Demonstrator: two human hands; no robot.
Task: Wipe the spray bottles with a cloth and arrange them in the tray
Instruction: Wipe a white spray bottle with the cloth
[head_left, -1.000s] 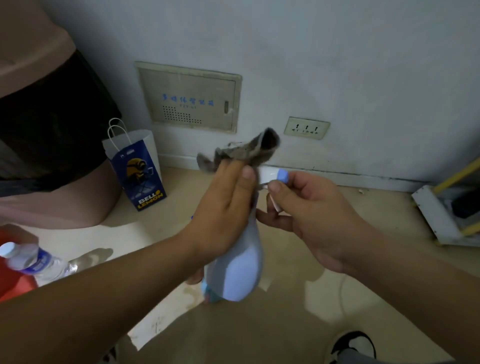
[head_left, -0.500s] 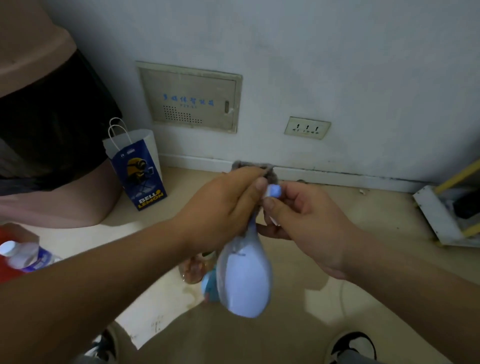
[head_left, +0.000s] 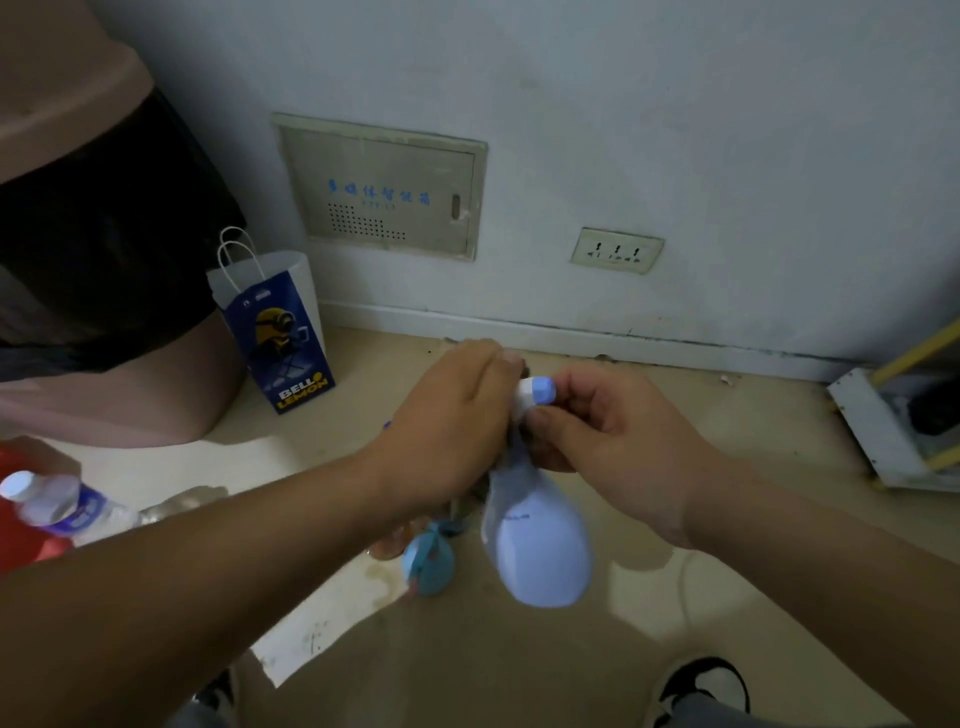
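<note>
A pale blue spray bottle (head_left: 540, 545) hangs in the air in front of me, its round body down and its white and blue spray head (head_left: 535, 392) up. My right hand (head_left: 618, 447) pinches the spray head. My left hand (head_left: 452, 431) grips the grey cloth against the bottle's neck; only a sliver of the cloth (head_left: 524, 370) shows past my fingers. On the floor below stands a small teal bottle (head_left: 428, 564), with an amber one (head_left: 389, 543) half hidden under my left wrist. No tray is in view.
A blue and white paper bag (head_left: 275, 332) stands by the wall. A clear water bottle (head_left: 62, 506) lies at the left beside something red. A pink bin with a black liner (head_left: 104, 260) fills the upper left. A white and yellow rack (head_left: 898, 415) sits at right. My shoe (head_left: 701, 686) is below.
My left hand has closed over the cloth and slid down to the bottle's neck, so the cloth no longer sticks up. The bottle has swung lower and a little to the right.
</note>
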